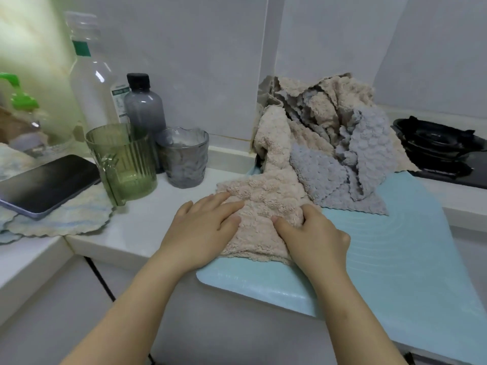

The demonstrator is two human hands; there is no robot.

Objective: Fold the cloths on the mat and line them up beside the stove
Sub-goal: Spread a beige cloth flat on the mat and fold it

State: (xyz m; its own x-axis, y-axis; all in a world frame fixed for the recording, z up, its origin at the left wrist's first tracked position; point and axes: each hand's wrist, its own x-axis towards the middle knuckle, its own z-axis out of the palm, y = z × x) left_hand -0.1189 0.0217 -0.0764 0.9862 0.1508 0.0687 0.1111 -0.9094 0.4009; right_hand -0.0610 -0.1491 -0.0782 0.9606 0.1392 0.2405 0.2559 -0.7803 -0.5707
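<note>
As left hand (203,229) presses and right hand (315,239) grips, pink cloth (266,198) stretches rearward.

Mat (395,246): pale teal, ribbed, lying flat.
Pink cloth (261,206): fluffy, rumpled, unfolded, at the mat's 9 o'clock edge.
Grey cloth (342,167): crumpled, touching the pink at its 2 o'clock.
Beige cloths (329,101): heaped at the mat's 12 o'clock.
Stove (437,148): black, at 3 o'clock of the heap.

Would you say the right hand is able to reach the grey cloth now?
Probably yes: the grey cloth lies uncovered just beyond the right hand, though that hand grips the pink cloth.
</note>
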